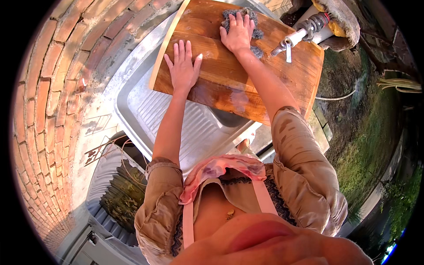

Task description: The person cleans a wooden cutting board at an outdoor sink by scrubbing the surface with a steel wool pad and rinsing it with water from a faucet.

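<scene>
A large wet wooden board point(212, 71) with a pale edge strip lies across a metal sink with a ribbed drainboard point(165, 112). My left hand point(184, 68) rests flat on the board near its left end, fingers spread. Toward the far edge, my right hand point(237, 33) presses on a grey scrubbing cloth or pad point(256, 51), which shows around the fingers and beside the wrist. A metal tap point(288, 43) with a lever reaches over the board, to the right of my right hand. Most of the basin is hidden under the board.
A brick wall point(49, 86) rises at the left. A ribbed container point(96, 185) holding something dark stands at the lower left. The tap's pipe point(319, 33) is wrapped in fabric and yellow material. A pale hose point(338, 97) crosses the mossy ground point(357, 132) at the right.
</scene>
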